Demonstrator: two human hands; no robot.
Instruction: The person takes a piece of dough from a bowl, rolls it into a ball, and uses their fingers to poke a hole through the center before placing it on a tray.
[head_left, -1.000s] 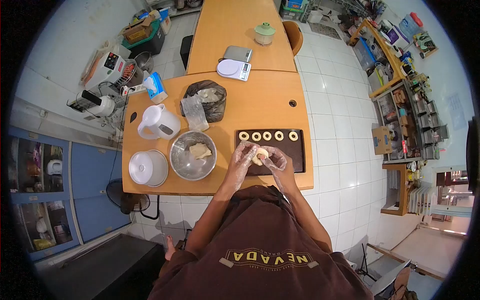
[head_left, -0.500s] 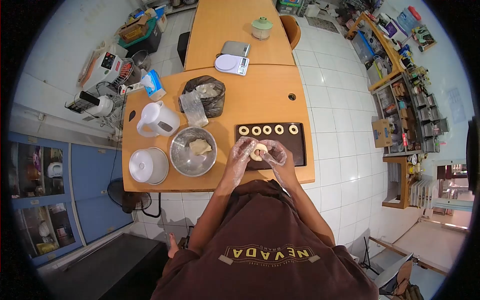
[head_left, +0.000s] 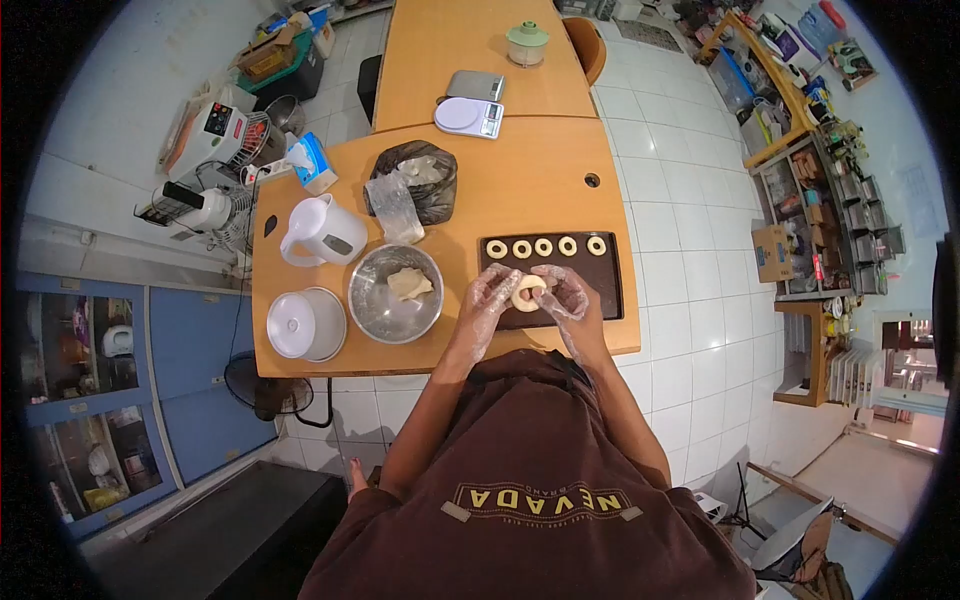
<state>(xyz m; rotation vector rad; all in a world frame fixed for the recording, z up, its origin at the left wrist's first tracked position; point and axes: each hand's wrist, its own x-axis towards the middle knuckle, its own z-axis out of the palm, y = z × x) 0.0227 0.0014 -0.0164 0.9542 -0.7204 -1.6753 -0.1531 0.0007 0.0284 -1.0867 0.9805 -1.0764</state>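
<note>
A pale dough ring (head_left: 527, 293) is held between my two hands above the near part of a dark baking tray (head_left: 612, 285). My left hand (head_left: 486, 305), dusted with flour, has its fingers closed on the ring's left side. On the other side, my right hand (head_left: 570, 305), floury too, pinches the ring. Several dough rings (head_left: 543, 246) lie in a row along the tray's far edge. To the left of my hands is a metal bowl (head_left: 372, 310) with a lump of dough (head_left: 409, 284) in it.
A white lidded container (head_left: 300, 325) and a white jug (head_left: 325, 230) stand at the table's left. Behind the bowl are a black plastic bag (head_left: 440, 200) and a tissue box (head_left: 314, 165). Two scales (head_left: 468, 117) and a green-lidded container (head_left: 526, 45) are farther back.
The whole view has shifted slightly, with the table now a little farther right and up. Both hands still hold the dough ring, which appears turned slightly between the fingers.
</note>
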